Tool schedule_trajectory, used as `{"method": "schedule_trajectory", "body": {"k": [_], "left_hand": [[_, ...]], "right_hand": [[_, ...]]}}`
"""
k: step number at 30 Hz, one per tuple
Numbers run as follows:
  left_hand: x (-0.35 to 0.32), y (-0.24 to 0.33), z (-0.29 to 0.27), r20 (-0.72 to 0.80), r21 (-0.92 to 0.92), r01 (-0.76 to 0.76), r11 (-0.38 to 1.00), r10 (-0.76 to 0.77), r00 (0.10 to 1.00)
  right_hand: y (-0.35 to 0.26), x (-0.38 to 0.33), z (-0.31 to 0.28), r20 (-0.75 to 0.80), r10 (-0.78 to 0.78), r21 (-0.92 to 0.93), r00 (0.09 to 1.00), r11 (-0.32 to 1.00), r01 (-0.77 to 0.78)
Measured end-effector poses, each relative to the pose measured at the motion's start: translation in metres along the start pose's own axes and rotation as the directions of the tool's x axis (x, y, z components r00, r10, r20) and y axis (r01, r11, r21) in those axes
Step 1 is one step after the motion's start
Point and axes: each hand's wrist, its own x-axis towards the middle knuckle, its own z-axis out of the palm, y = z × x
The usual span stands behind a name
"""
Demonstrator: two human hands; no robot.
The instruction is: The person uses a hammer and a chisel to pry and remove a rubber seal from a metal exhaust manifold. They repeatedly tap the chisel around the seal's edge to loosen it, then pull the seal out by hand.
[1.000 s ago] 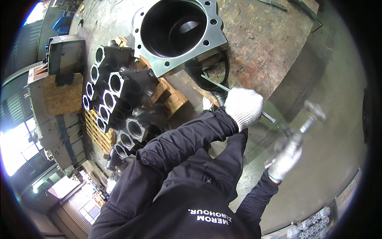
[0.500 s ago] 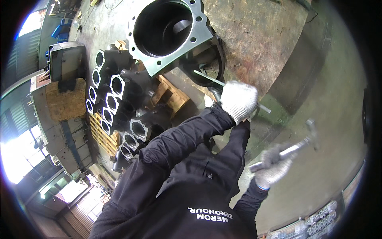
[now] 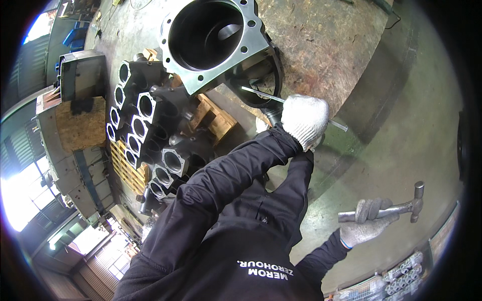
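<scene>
The person's left hand [image 3: 305, 120], in a white knitted glove, is sitting towards two o'clock from the middle of the view and is closing tightly round a thin metal rod [image 3: 263, 94]. The rod is slanting through the fist, one end pointing towards ten o'clock and the other sticking out towards four o'clock. Its upper end is lying over the dark side opening of a large metal casting [image 3: 213, 75], but whether it is touching the rim cannot be told. The casting is standing near twelve o'clock, its wide round bore and bright, drilled flange facing the camera. At four o'clock the right hand [image 3: 369, 226], in a greyish glove, is wrapping its fingers round the handle of a hammer [image 3: 403, 208]. The hammer is extending well apart from the rod, its head lying towards two o'clock from that hand and its handle end pointing towards nine. Rows of smaller dark castings [image 3: 175, 103] are resting around ten o'clock, with a yellowish pallet [image 3: 125, 163] showing at nine. A stained brown surface [image 3: 326, 50] is spreading at one o'clock, and grey floor [image 3: 396, 155] is reaching out around three.
</scene>
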Motion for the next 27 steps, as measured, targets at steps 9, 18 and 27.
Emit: {"method": "schedule_trajectory", "body": {"k": [9, 18, 27], "left_hand": [[0.002, 0.0, -0.012, 0.126, 0.016, 0.016, 1.0, -0.018, 0.992], [0.005, 0.002, -0.013, -0.018, -0.03, -0.042, 0.999, 0.042, 0.999], [0.005, -0.002, -0.014, 0.188, 0.025, 0.034, 0.999, -0.038, 0.981]], "right_hand": [[0.038, 0.005, 0.002, -0.405, 0.106, 0.018, 0.908, 0.994, -0.108], [-0.035, 0.009, -0.048, -0.145, -0.059, -0.261, 0.988, 0.965, 0.019], [0.071, 0.004, 0.055, -0.507, 0.521, -0.184, 0.686, 0.713, -0.677]]}}
